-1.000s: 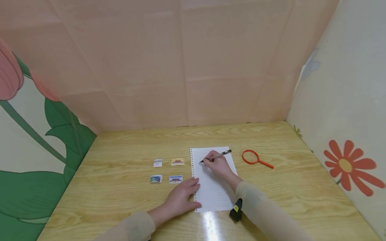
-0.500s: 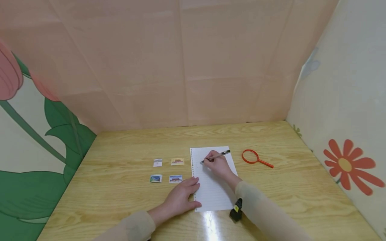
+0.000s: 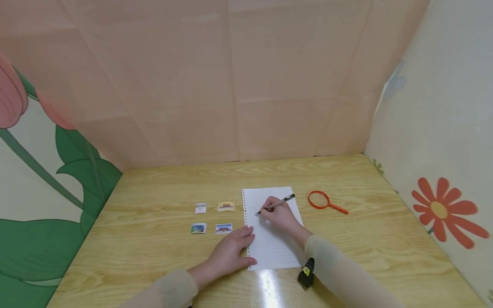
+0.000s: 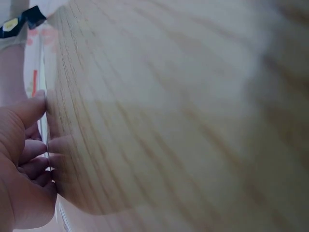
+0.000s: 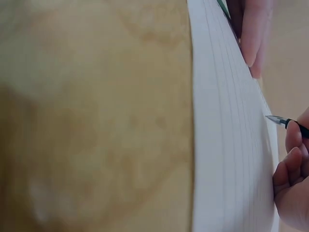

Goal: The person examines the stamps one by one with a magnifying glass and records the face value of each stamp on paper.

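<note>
A sheet of lined paper (image 3: 269,252) with punched holes down its left edge lies on the wooden table. My right hand (image 3: 281,216) pinches a pen (image 3: 283,200), its tip at the upper left part of the sheet beside some faint marks. In the right wrist view the metal tip of the pen (image 5: 277,119) points at the paper (image 5: 227,135). My left hand (image 3: 231,252) rests flat with its fingertips and thumb on the lower left edge of the sheet. The left wrist view shows that hand (image 4: 24,159) low against the tabletop.
Left of the paper lie several small stamp-like pictures, among them a yellow one (image 3: 226,206) and a blue one (image 3: 224,229). A red magnifying glass (image 3: 328,205) lies to the right. A pink sheet (image 3: 231,85) hangs behind the table (image 3: 146,205).
The pen tip and my right hand have shifted slightly down the page, and faint marks show more clearly at its upper left. My left hand has stayed in place.
</note>
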Motion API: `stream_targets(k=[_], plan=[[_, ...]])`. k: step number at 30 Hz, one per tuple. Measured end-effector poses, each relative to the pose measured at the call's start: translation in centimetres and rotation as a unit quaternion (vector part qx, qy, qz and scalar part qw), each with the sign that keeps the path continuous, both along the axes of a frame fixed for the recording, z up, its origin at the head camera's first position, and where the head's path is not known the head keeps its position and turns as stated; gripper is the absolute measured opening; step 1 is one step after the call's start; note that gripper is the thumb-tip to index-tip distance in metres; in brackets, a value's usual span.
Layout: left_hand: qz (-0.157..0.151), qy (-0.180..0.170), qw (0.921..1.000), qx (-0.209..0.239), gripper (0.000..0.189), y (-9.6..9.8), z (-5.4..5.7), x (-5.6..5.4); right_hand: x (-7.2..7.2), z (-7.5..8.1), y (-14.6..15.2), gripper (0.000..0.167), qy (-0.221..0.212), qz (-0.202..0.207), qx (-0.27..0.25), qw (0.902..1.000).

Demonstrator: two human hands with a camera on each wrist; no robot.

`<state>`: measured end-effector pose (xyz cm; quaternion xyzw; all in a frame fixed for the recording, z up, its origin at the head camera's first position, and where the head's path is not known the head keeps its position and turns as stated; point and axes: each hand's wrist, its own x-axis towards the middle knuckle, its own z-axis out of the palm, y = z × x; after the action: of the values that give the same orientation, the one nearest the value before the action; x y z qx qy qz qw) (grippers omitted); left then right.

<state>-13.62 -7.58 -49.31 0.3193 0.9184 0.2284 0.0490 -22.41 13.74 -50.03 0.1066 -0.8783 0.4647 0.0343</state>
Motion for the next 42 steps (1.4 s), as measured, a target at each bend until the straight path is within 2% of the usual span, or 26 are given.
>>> stream_targets(k=[13,19,29,34,42], plan=[[0.002,-0.019,0.9998,-0.002,0.070,0.1,-0.1,-0.1,-1.1,-0.3,0.4,0.007,-0.018,-0.057,-0.013,0.9981],[0.004,-0.013,0.9999,-0.005,0.070,0.1,-0.2,-0.1,-1.3,-0.3,0.3,0.007,0.002,-0.054,-0.004,0.9985],[0.007,-0.011,0.9999,-0.008,0.070,0.1,-0.2,-0.1,-0.4,-0.2,0.8,0.009,-0.024,-0.020,0.004,0.9995],[0.008,-0.012,0.9999,-0.008,0.070,0.0,-0.2,-0.1,-0.3,-0.1,1.1,0.008,-0.018,-0.026,0.009,0.9995],[0.006,-0.016,0.9998,-0.012,0.070,0.0,-0.5,-0.2,-1.3,-0.3,1.0,0.007,0.002,-0.051,0.008,0.9987]])
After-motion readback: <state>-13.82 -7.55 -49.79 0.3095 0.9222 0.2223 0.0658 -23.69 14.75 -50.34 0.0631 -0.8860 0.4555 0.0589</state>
